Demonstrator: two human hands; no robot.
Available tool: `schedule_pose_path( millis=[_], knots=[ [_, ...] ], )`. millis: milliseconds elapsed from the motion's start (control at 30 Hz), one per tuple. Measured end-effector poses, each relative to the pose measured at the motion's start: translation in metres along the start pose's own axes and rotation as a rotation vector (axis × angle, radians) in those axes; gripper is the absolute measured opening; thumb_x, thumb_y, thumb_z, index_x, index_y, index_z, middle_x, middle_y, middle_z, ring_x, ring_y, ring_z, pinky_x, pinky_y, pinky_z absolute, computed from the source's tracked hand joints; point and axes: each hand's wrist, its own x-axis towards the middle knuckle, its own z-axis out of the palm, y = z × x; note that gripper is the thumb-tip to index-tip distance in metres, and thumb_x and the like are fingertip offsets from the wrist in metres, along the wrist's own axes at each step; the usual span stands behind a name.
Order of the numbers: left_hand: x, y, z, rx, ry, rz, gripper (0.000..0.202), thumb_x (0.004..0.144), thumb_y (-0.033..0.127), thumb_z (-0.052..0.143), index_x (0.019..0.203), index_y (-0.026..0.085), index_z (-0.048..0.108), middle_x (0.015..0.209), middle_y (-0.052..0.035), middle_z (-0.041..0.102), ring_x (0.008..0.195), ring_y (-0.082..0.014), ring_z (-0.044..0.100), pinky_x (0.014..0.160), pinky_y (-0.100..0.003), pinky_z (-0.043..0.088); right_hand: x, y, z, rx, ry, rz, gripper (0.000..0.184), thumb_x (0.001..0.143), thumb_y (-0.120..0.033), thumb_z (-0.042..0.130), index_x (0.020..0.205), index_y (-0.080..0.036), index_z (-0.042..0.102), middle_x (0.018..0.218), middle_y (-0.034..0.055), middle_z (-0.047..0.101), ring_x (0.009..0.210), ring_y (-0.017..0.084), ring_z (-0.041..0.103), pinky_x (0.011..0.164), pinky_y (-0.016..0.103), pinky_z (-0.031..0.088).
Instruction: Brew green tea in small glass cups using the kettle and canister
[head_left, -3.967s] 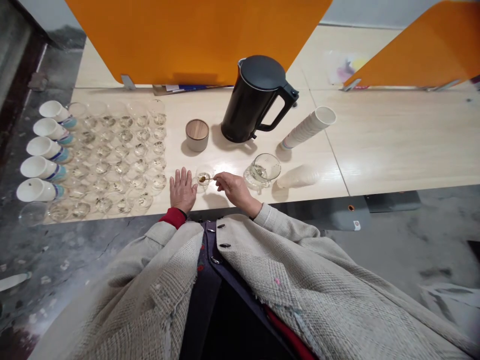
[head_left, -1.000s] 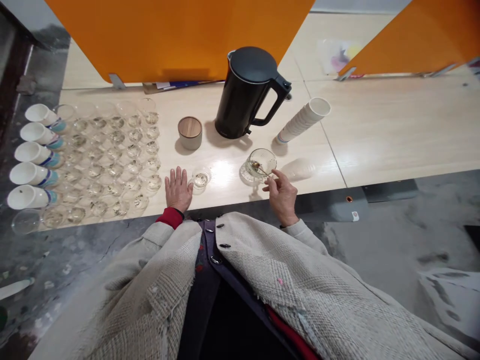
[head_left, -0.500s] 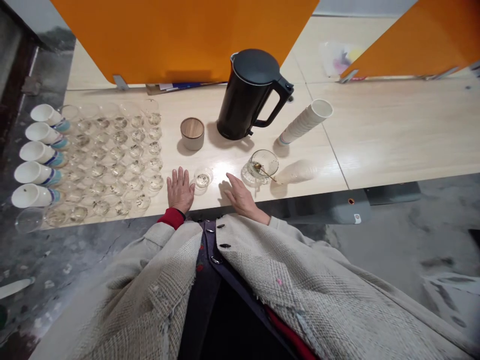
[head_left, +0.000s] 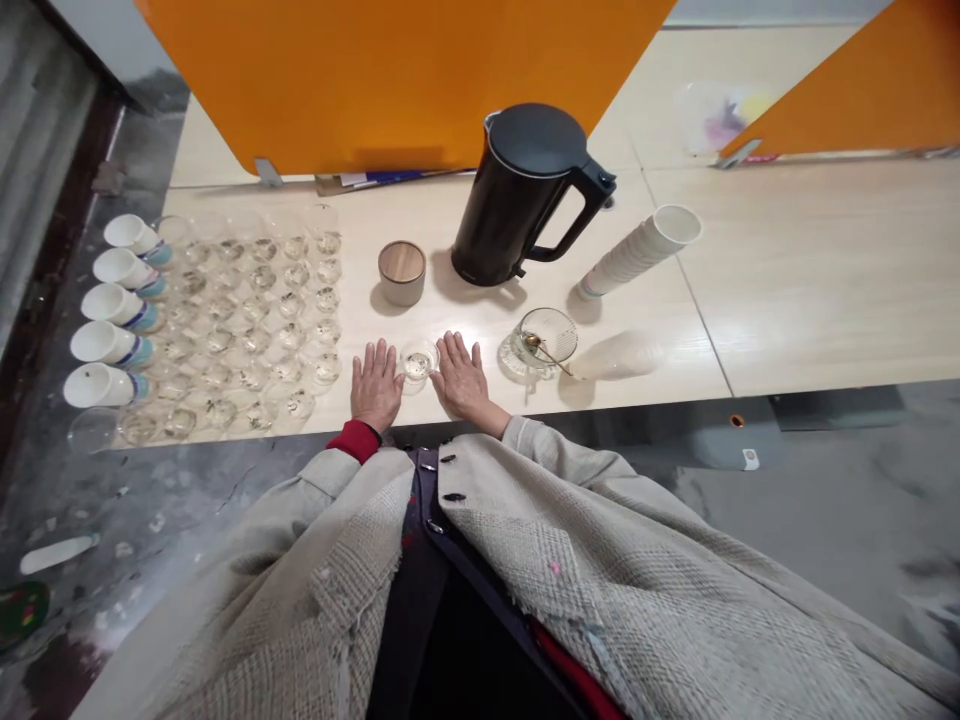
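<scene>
My left hand point(head_left: 377, 384) lies flat on the light wooden table point(head_left: 787, 290), fingers spread, just left of a small clear glass cup point(head_left: 418, 364) that holds a few dark bits. My right hand point(head_left: 459, 376) lies flat and open just right of the same cup. Neither hand holds anything. To the right stands a glass pitcher point(head_left: 547, 340) with a small metal spoon point(head_left: 546, 351) resting in it.
Several small glass cups point(head_left: 255, 320) fill the table's left part, with white paper cups point(head_left: 112, 300) lying along their left edge. Behind are a lidded round tin point(head_left: 402, 271), a black kettle point(head_left: 529, 195), a lying cup stack point(head_left: 639, 250) and orange dividers point(head_left: 405, 70).
My right hand put the spoon into the glass pitcher, let go, and came back to lie flat beside the small cup. My left hand stayed where it was.
</scene>
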Motion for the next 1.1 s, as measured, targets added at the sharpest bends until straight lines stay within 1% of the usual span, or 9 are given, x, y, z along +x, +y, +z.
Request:
schedule_pose_path(
  millis=[133, 267, 400, 567, 667, 833, 1100],
  knots=[
    [0.001, 0.001, -0.003, -0.006, -0.016, -0.008, 0.064, 0.109, 0.035, 0.037, 0.169, 0.013, 0.04, 0.182, -0.0138, 0.026, 0.171, -0.0325, 0.018, 0.139, -0.061, 0.014, 0.0, 0.0, -0.001, 0.027, 0.001, -0.017, 0.069, 0.11, -0.034, 0.035, 0.172, -0.006, 0.029, 0.183, 0.0193, 0.02, 0.173, 0.031, 0.012, 0.138, 0.063, -0.001],
    [0.002, 0.001, -0.005, -0.02, -0.023, -0.013, 0.064, 0.108, 0.033, 0.038, 0.169, 0.013, 0.041, 0.181, -0.0139, 0.026, 0.171, -0.0338, 0.02, 0.139, -0.062, 0.015, -0.002, 0.001, -0.003, 0.032, -0.01, -0.027, 0.069, 0.109, -0.031, 0.035, 0.172, -0.004, 0.028, 0.183, 0.0198, 0.019, 0.173, 0.031, 0.011, 0.138, 0.062, -0.001],
    [0.003, 0.001, -0.005, -0.032, -0.016, -0.021, 0.064, 0.109, 0.034, 0.038, 0.169, 0.013, 0.041, 0.181, -0.0137, 0.026, 0.171, -0.0334, 0.02, 0.139, -0.062, 0.015, -0.001, 0.002, -0.004, 0.024, -0.018, -0.04, 0.07, 0.109, -0.033, 0.037, 0.173, -0.005, 0.027, 0.183, 0.0196, 0.016, 0.173, 0.031, 0.01, 0.138, 0.062, -0.002],
    [0.003, 0.001, -0.005, -0.031, -0.015, -0.018, 0.064, 0.108, 0.034, 0.039, 0.169, 0.013, 0.041, 0.182, -0.0132, 0.025, 0.171, -0.0332, 0.019, 0.139, -0.061, 0.014, -0.001, -0.002, -0.01, -0.016, -0.065, -0.026, 0.071, 0.109, -0.033, 0.04, 0.173, -0.004, 0.026, 0.184, 0.0195, 0.013, 0.173, 0.033, 0.008, 0.138, 0.062, -0.002],
    [0.003, 0.001, -0.005, -0.03, -0.018, -0.023, 0.064, 0.108, 0.034, 0.038, 0.169, 0.013, 0.041, 0.182, -0.0131, 0.025, 0.171, -0.0331, 0.019, 0.139, -0.061, 0.014, -0.001, -0.003, -0.013, -0.025, -0.06, -0.025, 0.071, 0.109, -0.033, 0.04, 0.173, -0.005, 0.026, 0.184, 0.0187, 0.014, 0.173, 0.032, 0.008, 0.139, 0.061, -0.002],
    [0.003, 0.001, -0.004, -0.044, -0.005, -0.017, 0.065, 0.108, 0.035, 0.037, 0.169, 0.014, 0.04, 0.182, -0.0138, 0.025, 0.171, -0.0331, 0.018, 0.139, -0.063, 0.013, -0.002, 0.0, -0.01, -0.021, -0.039, -0.041, 0.072, 0.109, -0.036, 0.039, 0.173, -0.006, 0.026, 0.184, 0.0181, 0.013, 0.174, 0.031, 0.007, 0.139, 0.061, -0.001],
    [0.002, 0.002, -0.004, -0.045, -0.01, -0.016, 0.065, 0.108, 0.036, 0.037, 0.169, 0.013, 0.041, 0.182, -0.0135, 0.025, 0.171, -0.0327, 0.018, 0.139, -0.062, 0.014, -0.002, 0.003, -0.008, -0.004, -0.047, -0.045, 0.071, 0.109, -0.035, 0.039, 0.173, -0.006, 0.026, 0.184, 0.0189, 0.013, 0.173, 0.031, 0.008, 0.138, 0.062, -0.003]
  ],
)
